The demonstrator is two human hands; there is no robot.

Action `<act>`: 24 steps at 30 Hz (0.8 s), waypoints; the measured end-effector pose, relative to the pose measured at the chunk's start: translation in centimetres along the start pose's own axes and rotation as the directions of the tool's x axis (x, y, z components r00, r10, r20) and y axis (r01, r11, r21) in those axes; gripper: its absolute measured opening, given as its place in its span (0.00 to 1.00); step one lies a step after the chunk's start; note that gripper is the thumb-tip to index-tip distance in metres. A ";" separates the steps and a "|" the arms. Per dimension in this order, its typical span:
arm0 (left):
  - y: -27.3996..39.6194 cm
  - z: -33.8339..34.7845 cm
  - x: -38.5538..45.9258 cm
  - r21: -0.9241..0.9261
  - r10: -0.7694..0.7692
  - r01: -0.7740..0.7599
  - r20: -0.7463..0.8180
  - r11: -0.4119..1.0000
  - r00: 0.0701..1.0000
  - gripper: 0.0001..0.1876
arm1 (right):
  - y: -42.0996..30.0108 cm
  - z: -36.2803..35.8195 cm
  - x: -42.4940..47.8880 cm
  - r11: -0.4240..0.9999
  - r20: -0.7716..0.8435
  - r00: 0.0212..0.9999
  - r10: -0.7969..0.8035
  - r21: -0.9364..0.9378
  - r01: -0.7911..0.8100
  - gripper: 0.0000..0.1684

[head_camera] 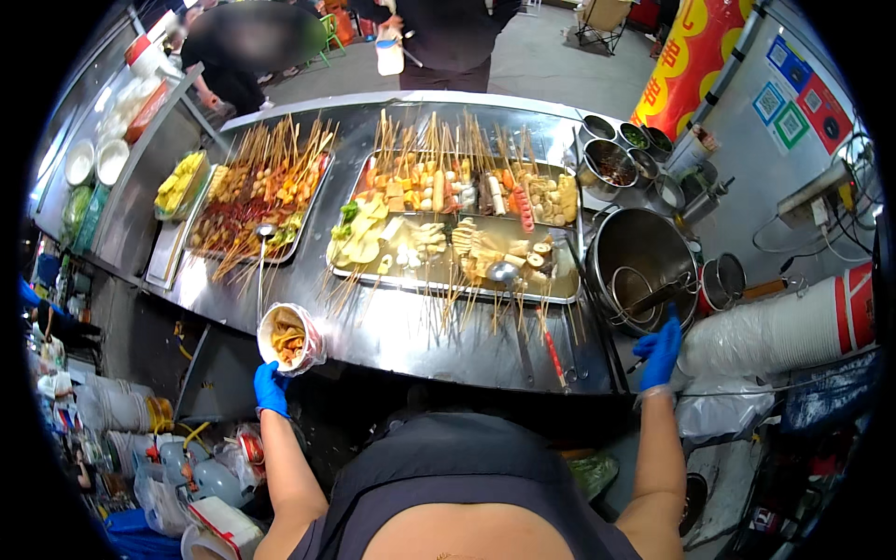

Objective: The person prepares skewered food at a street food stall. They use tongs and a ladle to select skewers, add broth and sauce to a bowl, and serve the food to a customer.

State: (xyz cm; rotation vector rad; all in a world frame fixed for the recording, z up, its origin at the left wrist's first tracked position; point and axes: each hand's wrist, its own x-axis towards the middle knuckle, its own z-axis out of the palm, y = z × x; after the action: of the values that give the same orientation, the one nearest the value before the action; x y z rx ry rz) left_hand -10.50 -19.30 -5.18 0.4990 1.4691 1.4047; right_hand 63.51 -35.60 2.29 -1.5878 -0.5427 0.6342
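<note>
My left hand (271, 389), in a blue glove, grips a paper cup (318, 344) lined with clear plastic at the front edge of the steel counter (448, 329). Inside the cup lie pieces of cooked food (288, 337). My right hand (659, 351), gloved in blue too, is at the near rim of a deep metal pot (602, 241), its index finger stretched forward and nothing seen in its grasp. Brown liquid, a wire strainer (619, 274) and a dark handle (651, 299) show in the pot. Whether the finger touches that handle cannot be told.
Trays of skewered food (518, 227) and red-sauced skewers (227, 224) cover the counter, with ladles (502, 271) in them. Metal seasoning pots (607, 161) stand back right. Stacked paper cups (770, 322) lie at right. A person (448, 42) stands across the counter.
</note>
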 end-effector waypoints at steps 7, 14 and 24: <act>-0.9 3.2 -3.5 -0.435 -0.198 0.438 0.494 0.787 0.846 0.36 | -7.9 5.2 2.4 0.745 0.503 0.772 0.388 0.322 -0.584 0.45; 1.8 4.5 -4.4 -0.439 -0.025 0.179 0.334 0.880 0.942 0.34 | -5.7 5.6 0.3 0.550 0.389 0.898 0.205 0.714 -0.435 0.24; 12.4 19.1 -11.8 -0.354 0.062 0.250 0.677 0.901 0.733 0.40 | -11.1 6.0 -8.5 0.698 0.201 0.969 0.144 0.674 -0.243 0.10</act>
State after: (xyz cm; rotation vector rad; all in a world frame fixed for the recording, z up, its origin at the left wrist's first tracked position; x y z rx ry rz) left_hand 6.52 -16.65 13.87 0.5629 0.5567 1.2179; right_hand 53.43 -35.68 13.68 -0.8808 -0.1777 0.9780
